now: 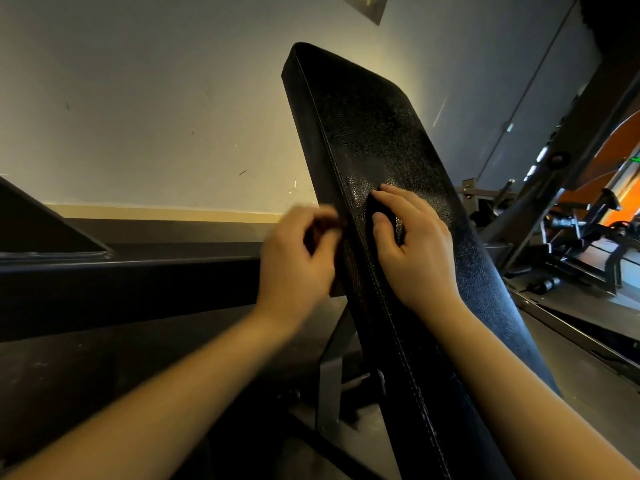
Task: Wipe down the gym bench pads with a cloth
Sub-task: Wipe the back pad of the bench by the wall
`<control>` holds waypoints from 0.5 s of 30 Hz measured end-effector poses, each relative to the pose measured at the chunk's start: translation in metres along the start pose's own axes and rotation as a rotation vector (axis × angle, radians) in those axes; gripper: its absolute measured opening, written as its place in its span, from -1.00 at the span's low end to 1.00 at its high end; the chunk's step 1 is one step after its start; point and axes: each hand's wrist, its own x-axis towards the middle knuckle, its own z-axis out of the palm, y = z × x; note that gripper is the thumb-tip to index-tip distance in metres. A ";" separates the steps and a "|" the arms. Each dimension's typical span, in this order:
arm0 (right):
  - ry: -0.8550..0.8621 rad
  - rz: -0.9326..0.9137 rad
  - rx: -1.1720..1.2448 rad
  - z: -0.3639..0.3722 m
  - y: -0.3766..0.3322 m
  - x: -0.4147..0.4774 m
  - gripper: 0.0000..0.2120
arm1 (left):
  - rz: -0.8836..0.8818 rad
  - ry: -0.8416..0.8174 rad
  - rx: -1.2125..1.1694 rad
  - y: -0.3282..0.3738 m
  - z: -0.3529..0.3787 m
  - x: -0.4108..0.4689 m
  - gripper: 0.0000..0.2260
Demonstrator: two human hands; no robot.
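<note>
Now the right hand grips a dark cloth, pressing it onto the tilted bench pad to scrub; the left hand is blurred, its grip unclear.

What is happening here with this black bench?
A person is wiping the tilted black bench pad. The right hand presses what seems to be a dark cloth against the pad's face. The left hand, blurred, is at the pad's left side edge; whether it holds something is unclear. Other gym machines stand at the right.
</note>
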 end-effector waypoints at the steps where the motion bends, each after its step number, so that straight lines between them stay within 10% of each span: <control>1: -0.001 -0.001 0.001 -0.001 0.000 0.000 -0.62 | -0.024 0.043 0.018 -0.004 0.001 0.025 -0.86; 10: 0.019 -0.005 0.037 0.001 0.003 0.001 -0.63 | 0.012 -0.192 -0.118 0.020 -0.010 -0.080 -0.84; 15: 0.007 -0.008 0.030 0.001 0.003 0.001 -0.63 | -0.049 0.059 0.005 -0.002 0.003 0.030 -0.86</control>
